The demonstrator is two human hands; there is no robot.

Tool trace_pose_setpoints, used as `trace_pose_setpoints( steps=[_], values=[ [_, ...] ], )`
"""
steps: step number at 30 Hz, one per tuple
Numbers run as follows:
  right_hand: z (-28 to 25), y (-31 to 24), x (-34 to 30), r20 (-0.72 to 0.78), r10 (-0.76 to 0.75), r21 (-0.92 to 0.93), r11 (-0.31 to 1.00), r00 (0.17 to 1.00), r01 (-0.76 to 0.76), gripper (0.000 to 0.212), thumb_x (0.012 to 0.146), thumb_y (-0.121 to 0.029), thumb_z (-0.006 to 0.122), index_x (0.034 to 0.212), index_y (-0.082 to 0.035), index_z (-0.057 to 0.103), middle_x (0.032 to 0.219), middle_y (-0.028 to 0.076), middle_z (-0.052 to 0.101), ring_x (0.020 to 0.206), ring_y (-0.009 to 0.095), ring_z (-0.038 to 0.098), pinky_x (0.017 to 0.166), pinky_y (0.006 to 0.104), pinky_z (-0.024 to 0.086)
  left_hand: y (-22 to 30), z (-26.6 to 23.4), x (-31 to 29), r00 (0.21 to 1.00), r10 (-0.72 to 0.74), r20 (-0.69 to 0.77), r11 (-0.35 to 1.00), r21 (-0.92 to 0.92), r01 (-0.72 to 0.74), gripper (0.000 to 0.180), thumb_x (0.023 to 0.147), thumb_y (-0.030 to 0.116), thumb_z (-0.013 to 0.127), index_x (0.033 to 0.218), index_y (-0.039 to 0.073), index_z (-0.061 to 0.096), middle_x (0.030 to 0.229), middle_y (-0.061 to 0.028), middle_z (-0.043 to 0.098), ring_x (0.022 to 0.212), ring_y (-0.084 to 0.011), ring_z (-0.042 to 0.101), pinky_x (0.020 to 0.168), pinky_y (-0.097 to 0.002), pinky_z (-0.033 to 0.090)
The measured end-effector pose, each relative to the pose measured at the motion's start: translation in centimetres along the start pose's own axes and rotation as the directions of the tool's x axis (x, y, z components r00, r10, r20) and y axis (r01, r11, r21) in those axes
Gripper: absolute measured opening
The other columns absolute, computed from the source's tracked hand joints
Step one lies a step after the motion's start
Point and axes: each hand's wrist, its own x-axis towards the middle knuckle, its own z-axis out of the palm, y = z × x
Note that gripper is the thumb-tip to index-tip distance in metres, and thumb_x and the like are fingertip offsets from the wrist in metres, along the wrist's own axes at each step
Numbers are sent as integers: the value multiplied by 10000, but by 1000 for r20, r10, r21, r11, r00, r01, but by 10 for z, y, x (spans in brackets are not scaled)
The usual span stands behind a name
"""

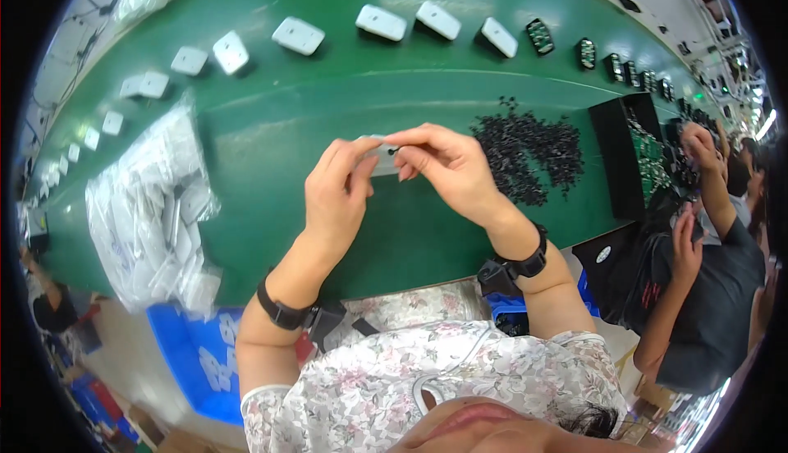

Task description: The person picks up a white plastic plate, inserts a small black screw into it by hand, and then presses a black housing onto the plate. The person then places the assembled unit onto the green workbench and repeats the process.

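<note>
Above the middle of the green table, both my hands meet at a small white plastic casing (383, 165), mostly covered by my fingers. My left hand (338, 184) is closed on the casing's left side, thumb and forefinger pinching it. My right hand (450, 167) pinches a small black part (392, 151) against the casing, thumb and forefinger together. To the right of my right hand lies a loose heap of small black parts (529, 149). A clear plastic bag (156, 207) of white casings lies to the left of my left hand.
A row of white casings (299, 35) curves along the far side of the green table (271, 149), continuing rightward as black casings with green boards (586, 53). A black box (617, 162) of circuit boards stands right, beside a co-worker (698, 289). Blue bins (185, 363) sit below the table's near edge.
</note>
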Motion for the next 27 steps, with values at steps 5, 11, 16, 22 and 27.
trace_pose_setpoints(
  steps=[5, 11, 16, 22, 27],
  values=[
    [5, -5, 2, -5, 5, 14, 1000, 1000, -5, 277, 907, -13, 551, 1181, -1, 516, 862, 54, 609, 754, 95, 587, 690, 220, 495, 0, 4, -1, 996, 94, -2, 996, -10, -94, 218, 820, -53, 593, 1009, 50, 626, 795, -73, 560, 532, -151, 552, 464, -266, 450],
    [11, -5, -2, -55, 43, -51, 998, 998, -46, 205, 888, -13, 586, 1086, -4, 532, 862, 55, 607, 756, 105, 591, 680, 225, 492, -6, 4, -4, 972, 235, -23, 971, 47, -234, 192, 800, -72, 602, 953, 41, 630, 803, -76, 563, 552, -162, 570, 471, -267, 463],
    [12, -2, -4, -51, -265, -467, 859, 963, 211, 135, 824, -6, 656, 946, -9, 597, 842, 65, 606, 737, 135, 581, 629, 242, 483, 2, 2, -6, 998, -48, 36, 971, -232, 56, 93, 853, -44, 580, 910, 14, 625, 780, -65, 567, 544, -115, 566, 455, -233, 425],
    [9, -1, -1, 31, -510, -721, 584, 859, 373, 137, 744, 28, 700, 843, -20, 618, 773, 72, 570, 681, 188, 547, 550, 273, 449, 2, 1, -9, 979, -166, 118, 912, -359, 198, 103, 881, -14, 571, 973, 7, 613, 784, -57, 576, 581, -103, 579, 454, -227, 432],
    [9, -3, -1, 11, -541, -713, 585, 841, 386, 159, 721, 45, 703, 822, -24, 601, 760, 71, 558, 666, 194, 530, 521, 287, 421, 10, 8, -6, 961, -259, 101, 741, -617, 265, 200, 893, -17, 546, 1092, -37, 534, 798, -79, 590, 677, -137, 620, 599, -242, 512]
  ],
)
